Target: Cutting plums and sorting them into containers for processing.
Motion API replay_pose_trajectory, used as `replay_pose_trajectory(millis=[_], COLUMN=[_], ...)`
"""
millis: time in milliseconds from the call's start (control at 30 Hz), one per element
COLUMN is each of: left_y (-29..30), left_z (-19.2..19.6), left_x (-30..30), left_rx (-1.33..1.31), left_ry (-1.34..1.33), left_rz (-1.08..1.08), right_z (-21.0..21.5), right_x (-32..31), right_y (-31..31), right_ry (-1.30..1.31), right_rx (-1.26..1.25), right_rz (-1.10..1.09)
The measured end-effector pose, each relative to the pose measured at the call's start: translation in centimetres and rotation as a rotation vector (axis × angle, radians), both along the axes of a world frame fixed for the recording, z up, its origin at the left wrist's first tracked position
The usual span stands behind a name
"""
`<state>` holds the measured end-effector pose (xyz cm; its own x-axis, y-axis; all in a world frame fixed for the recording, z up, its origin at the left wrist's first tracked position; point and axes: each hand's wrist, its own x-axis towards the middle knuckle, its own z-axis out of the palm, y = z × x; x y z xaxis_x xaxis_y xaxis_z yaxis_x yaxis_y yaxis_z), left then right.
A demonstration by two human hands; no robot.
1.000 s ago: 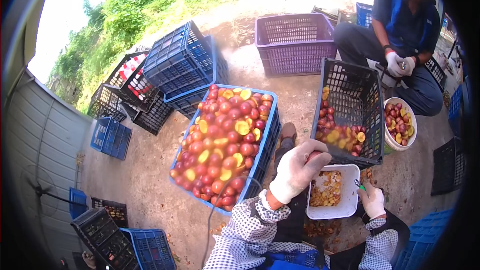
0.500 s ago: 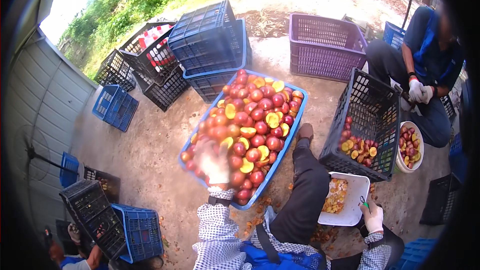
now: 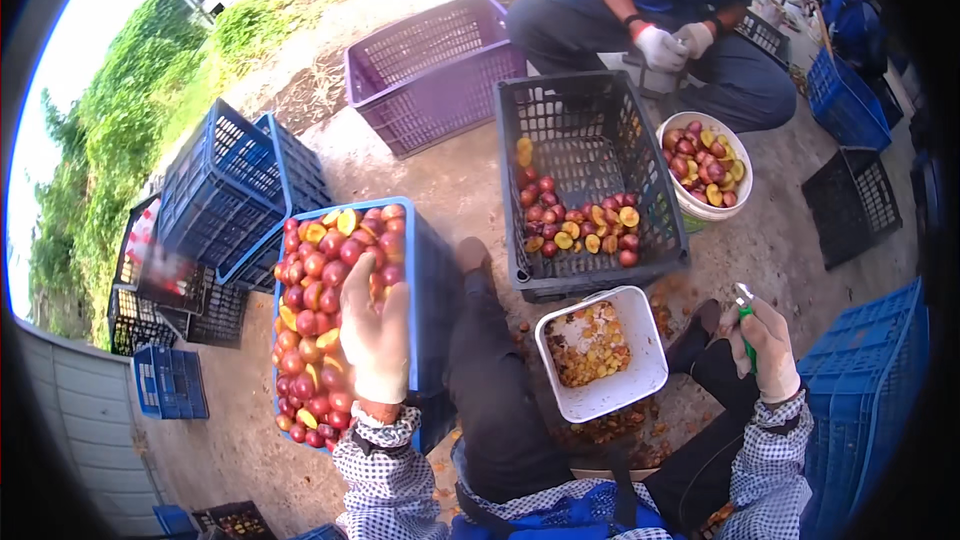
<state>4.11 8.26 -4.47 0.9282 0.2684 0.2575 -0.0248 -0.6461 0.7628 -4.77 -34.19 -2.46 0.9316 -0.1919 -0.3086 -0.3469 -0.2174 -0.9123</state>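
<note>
My left hand [image 3: 375,345], in a pale glove, is raised at the right side of a blue crate [image 3: 405,215] heaped with round red plum-like fruits [image 3: 312,325]. Its fingers and thumb are stretched apart; red fruit shows in the gap, and whether it touches any is unclear. Among the fruits lie cut pieces with yellow flesh. My right hand [image 3: 772,345], also gloved, is closed on a small green-handled hand tool [image 3: 746,325] with a short metal tip pointing up. Between my legs a white tub [image 3: 600,405] contains yellowish bits.
A black crate [image 3: 590,285] with some whole and cut fruits stands ahead, beside a white bucket [image 3: 683,203] of fruits. Behind them sits a co-worker [image 3: 690,60] with gloved hands together. A purple crate [image 3: 430,105] and stacked blue crates [image 3: 215,200] stand further left; more blue crates [image 3: 865,400] at right.
The view has swung right, so the fruit crate now appears further left. My left hand has lifted from among the fruits toward the crate's right side. My right hand still grips the tool.
</note>
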Motion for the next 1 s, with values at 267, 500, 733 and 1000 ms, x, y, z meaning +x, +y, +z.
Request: replay_pose_trajectory(millis=[267,500,733,1000], left_y=[-17.9,-21.4,-29.9,-31.8], left_z=[-15.1,-39.4,-35.1,-34.4], left_x=[19.2,21.6,17.4,17.2], left_rx=[0.449,0.588,0.832,0.725], left_ry=[0.676,0.841,0.301,0.120], left_rz=[-1.157,-1.400,-1.387,-1.281], right_z=[-2.4,-3.9,-5.1,-4.6], right_x=[-1.8,-2.9,-3.2,-2.7], right_y=[-5.1,-6.9,-9.0,-9.4], right_ry=[-0.214,-0.087,0.030,0.086], right_rx=[0.417,0.547,0.567,0.662], right_rz=[-0.199,-0.305,-0.270,-0.212])
